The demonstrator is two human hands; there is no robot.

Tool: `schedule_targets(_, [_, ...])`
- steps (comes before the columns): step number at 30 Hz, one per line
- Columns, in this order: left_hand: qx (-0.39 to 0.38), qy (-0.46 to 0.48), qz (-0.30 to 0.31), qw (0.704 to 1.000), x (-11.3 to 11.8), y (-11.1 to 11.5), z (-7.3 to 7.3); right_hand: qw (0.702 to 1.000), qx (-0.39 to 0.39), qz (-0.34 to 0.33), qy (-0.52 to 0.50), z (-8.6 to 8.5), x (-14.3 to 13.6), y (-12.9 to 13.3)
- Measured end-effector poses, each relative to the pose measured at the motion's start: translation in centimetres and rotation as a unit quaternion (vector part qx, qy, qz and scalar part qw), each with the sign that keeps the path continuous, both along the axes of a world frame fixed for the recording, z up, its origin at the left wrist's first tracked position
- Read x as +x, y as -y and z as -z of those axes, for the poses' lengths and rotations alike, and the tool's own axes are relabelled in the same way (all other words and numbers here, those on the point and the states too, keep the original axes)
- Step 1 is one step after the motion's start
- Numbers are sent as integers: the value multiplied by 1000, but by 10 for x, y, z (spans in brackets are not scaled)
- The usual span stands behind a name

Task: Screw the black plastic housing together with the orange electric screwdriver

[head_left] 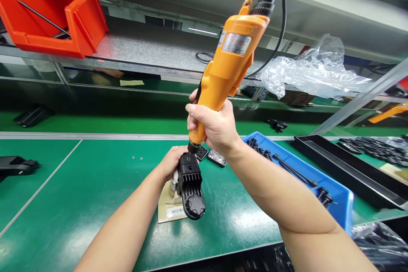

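My right hand (216, 123) is wrapped round an orange electric screwdriver (225, 66), which hangs tilted from a hook and has a black cable. The screwdriver's tip meets the top end of a black plastic part (191, 178) with ribs and a round knob-like end. My left hand (174, 161) grips that part from the left side; some of its fingers are hidden behind it. Under the part is a pale fixture on a labelled board (172, 212). Just behind, two small black trays (216, 158) hold tiny screws or similar pieces.
To the right stands a blue bin (346, 204) with black rod-like parts, beside a long black tray (350, 170). A red-orange bin (54, 17) and clear plastic bags (315, 70) rest on the shelf above. Another black part (17, 165) lies at the left.
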State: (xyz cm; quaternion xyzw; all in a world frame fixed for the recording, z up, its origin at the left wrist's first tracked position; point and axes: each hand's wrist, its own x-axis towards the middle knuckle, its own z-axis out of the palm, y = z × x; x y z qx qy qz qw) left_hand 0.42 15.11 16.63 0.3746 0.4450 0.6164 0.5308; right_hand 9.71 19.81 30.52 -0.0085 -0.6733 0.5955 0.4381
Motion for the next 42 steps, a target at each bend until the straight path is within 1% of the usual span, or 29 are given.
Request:
schedule_targets(2, [8,-8,0,1000,0,0,1,1000,-6,0,-2,1,-1,0])
schedule_targets(6, [11,-9,-4,1000,0,0,3,999,-14,-28,15,1,-5,1])
schedule_targets(11, [11,0,-19,1000,1,-1,4,999,-11,-19,27,2,-7,2])
schedule_targets(13, [12,0,-18,1000,1,-1,5,997,-33,-64,13,3,-4,0])
schedule_targets(16, [1,7,-17,1000,1,-3,5,985,-79,-156,-11,2,3,-4])
schedule_targets(17, [-3,11,-18,1000,1,-3,5,981,-87,-174,-11,1,5,-5])
schedule_targets(19, [-2,15,-17,1000,1,-4,6,978,-97,-184,-8,0,7,-6])
schedule_targets(21, [6,14,-14,1000,0,-4,6,979,-107,-172,-17,-2,6,-4])
schedule_targets(24, [10,13,-9,1000,-1,-4,8,982,-124,-120,-70,-4,0,0])
schedule_targets(27, [7,15,-9,1000,-2,-4,10,986,-121,-84,-79,-4,-6,4])
schedule_targets(30, [3,13,-11,1000,-2,-3,7,992,-85,-84,-35,-3,-5,4])
schedule_targets(34, [-2,9,-8,1000,0,-1,1,997,-47,-58,5,-3,-3,4])
schedule_targets(37, [2,2,0,1000,0,0,1,998,-45,-52,2,-3,-3,5])
schedule_targets(42, [20,17,9,1000,-4,-7,7,997,-54,-54,-15,-6,0,3])
